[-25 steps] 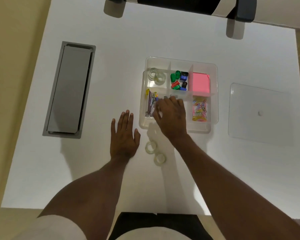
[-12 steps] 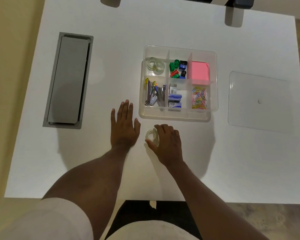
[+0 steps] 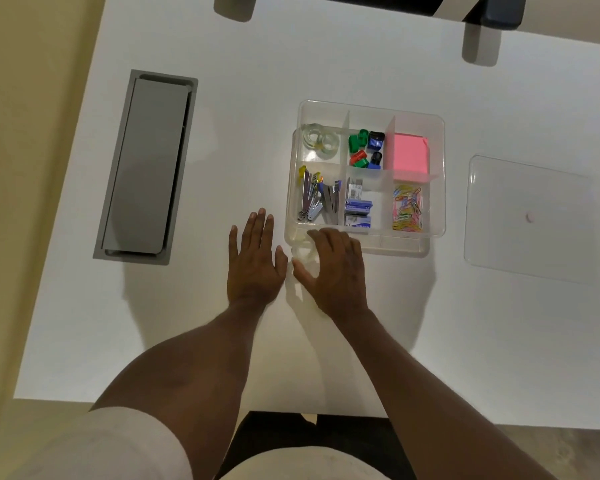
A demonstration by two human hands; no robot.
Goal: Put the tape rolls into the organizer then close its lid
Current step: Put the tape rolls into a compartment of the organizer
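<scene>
Gripping a clear tape roll (image 3: 302, 255) at the organizer's (image 3: 439, 174) near-left corner, right hand (image 3: 336, 268) fingers curled round it; left hand (image 3: 255, 258) lay flat, fingers spread, on the counter (image 3: 222, 168).

White table (image 3: 187, 341), beige floor (image 3: 32, 98), chair (image 3: 492, 12)

Place: an office or desk workspace
Surface: white desk (image 3: 187, 323) with a grey cable hatch (image 3: 146, 168) set into it
Supplies: clear organizer (image 3: 437, 209) holding staplers (image 3: 317, 202), paper clips (image 3: 407, 211), pink sticky notes (image 3: 406, 154), sharpeners (image 3: 366, 148)
Seating: dark chair (image 3: 492, 12) across the desk
</scene>
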